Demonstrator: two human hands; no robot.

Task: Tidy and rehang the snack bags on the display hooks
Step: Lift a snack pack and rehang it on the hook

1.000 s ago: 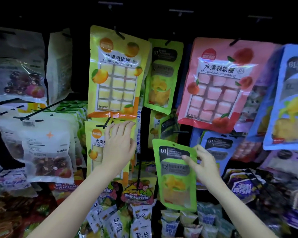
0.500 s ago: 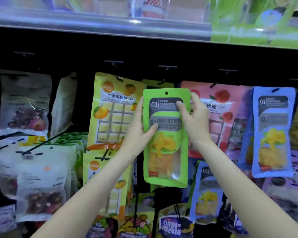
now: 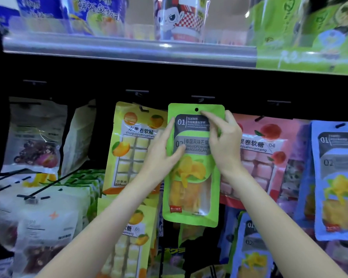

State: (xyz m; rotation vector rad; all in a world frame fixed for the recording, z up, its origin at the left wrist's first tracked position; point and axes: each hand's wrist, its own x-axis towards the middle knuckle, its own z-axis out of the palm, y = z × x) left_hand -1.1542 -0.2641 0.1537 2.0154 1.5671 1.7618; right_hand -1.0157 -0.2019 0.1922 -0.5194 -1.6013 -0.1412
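A green dried-mango snack bag [image 3: 191,189] is held upright in front of the display. Its hang hole sits just below a black display hook [image 3: 202,98]. My left hand [image 3: 162,151] grips the bag's left edge, thumb across the front. My right hand [image 3: 222,141] pinches the bag's upper right part, with the forefinger reaching up beside the hole. A yellow fruit-candy bag [image 3: 133,145] hangs to the left and a pink one [image 3: 263,155] to the right, both partly hidden by my hands.
A blue mango bag [image 3: 338,177] hangs far right. White bags [image 3: 36,135] hang at left, with long black hooks [image 3: 38,192] jutting out below them. A shelf edge [image 3: 129,51] with products runs overhead. More bags fill the lower rows.
The green bag rose from the lower row to the top hook row. My left hand left the yellow bag and took the green bag's left edge. The view tilted up.
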